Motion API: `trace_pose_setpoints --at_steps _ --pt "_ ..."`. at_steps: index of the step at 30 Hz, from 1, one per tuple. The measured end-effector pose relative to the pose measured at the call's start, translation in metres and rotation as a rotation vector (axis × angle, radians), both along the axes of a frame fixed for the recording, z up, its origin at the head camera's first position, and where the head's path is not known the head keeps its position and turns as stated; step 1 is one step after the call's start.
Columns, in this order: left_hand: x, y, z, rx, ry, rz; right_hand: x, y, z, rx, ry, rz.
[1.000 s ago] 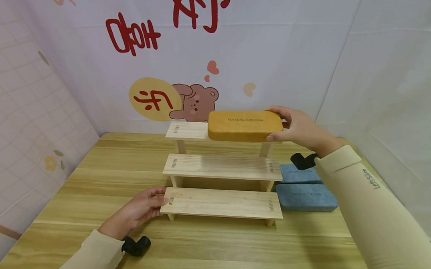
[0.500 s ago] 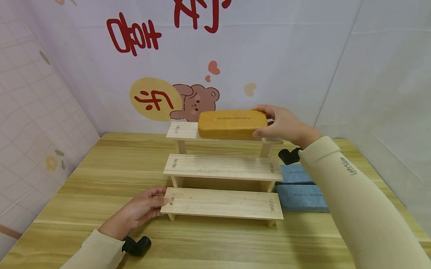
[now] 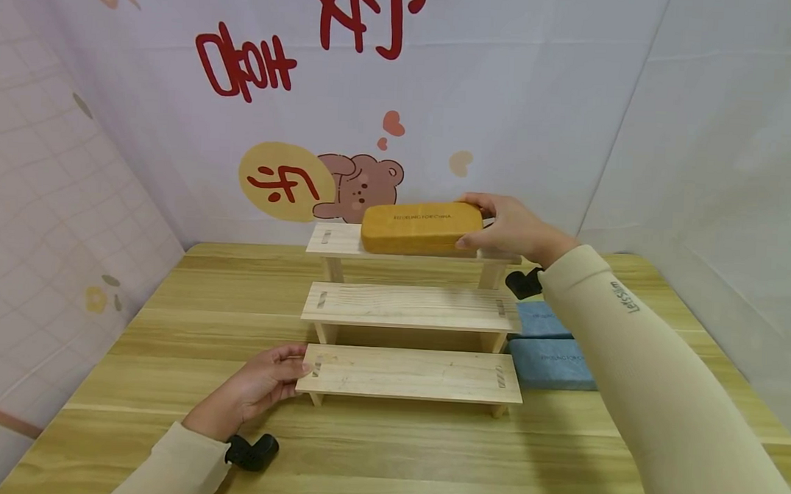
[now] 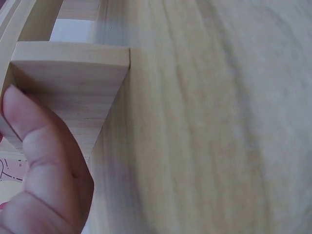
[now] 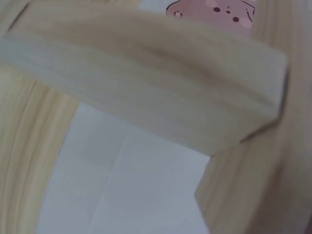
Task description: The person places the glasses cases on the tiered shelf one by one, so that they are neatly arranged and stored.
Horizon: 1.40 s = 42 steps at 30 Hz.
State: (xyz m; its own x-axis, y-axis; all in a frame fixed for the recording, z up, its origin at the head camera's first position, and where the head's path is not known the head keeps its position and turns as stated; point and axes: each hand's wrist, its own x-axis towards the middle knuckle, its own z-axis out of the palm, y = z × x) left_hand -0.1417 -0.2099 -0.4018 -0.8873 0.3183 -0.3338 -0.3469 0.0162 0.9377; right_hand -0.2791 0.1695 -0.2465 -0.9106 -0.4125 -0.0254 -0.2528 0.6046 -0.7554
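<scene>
Evidently pinched near its right end: a yellow case (image 3: 419,228) at the top tier

The right hand (image 3: 510,228) had its thumb on the near side of the yellow case and fingers behind, spread only as wide as the case itself; most of the length reached left of that grip. It sat over the top shelf (image 3: 336,238) of a three-tier wooden stand (image 3: 410,306); whether it touched the wood, I could not tell. The left hand (image 3: 264,381) gripped the left end of the bottom shelf (image 3: 408,373). Two blue cases (image 3: 552,363) lay beside the stand's right side, partly behind the right sleeve (image 3: 636,361).
</scene>
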Motion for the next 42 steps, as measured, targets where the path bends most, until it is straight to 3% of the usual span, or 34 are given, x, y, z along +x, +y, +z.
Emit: trace_pose_setpoints --at_steps 17,32,37,42 --pt "-0.001 -0.003 -0.004 0.025 0.006 -0.022 -0.002 -0.002 0.000 0.063 -0.038 0.082" --pt "-0.002 -0.002 -0.004 0.017 0.005 -0.017 -0.002 0.003 -0.001 0.063 -0.056 0.079" --pt "-0.002 -0.002 -0.004 0.019 0.001 -0.019 0.002 0.011 0.003 0.078 -0.015 0.044" --pt "-0.002 -0.002 -0.004 0.019 -0.005 -0.015 0.008 0.027 0.007 0.019 0.073 0.012"
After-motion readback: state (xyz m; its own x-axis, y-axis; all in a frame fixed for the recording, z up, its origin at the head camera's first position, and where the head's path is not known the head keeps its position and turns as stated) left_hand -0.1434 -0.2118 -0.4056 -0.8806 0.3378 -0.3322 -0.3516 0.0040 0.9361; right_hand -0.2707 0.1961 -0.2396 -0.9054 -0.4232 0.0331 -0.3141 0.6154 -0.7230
